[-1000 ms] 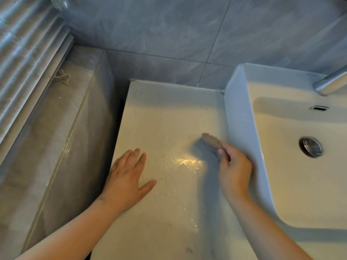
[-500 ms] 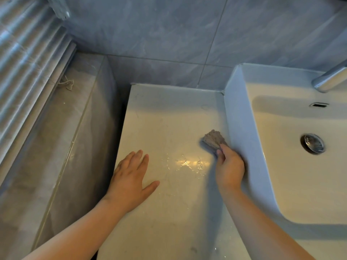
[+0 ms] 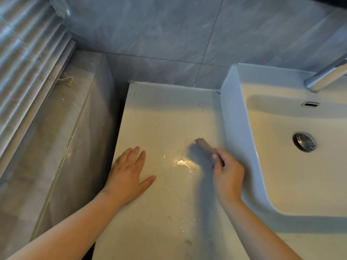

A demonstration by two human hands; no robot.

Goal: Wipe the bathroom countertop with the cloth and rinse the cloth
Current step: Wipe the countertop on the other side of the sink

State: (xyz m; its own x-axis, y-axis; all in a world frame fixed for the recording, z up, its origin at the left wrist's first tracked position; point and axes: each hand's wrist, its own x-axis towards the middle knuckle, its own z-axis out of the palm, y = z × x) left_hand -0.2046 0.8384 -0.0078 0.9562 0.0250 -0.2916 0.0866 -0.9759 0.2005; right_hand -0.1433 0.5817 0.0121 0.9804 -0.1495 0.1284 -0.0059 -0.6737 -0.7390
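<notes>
The right hand grips a blurred cloth on the countertop near its sink-side edge, while the left hand rests flat, fingers straight, by the left edge.

Pale bench, blue-grey tiles, a dull brown-grey cloth
The bench is cream-white with faint thin grey veins and a bright yellowish glare patch on wet streaks near its middle; the cloth, blurred, reads as muddy grey-brown, its pattern impossible to make out. The sink is plain glossy white, warmer cream inside the bowl, with a silver drain plug and a chrome tap. The wall tiles are blue-grey with cloudy marbling and thin grey grout lines. The ledge on the left is grey-beige marbled stone, and the blind above it shows bluish-white horizontal slats
</notes>
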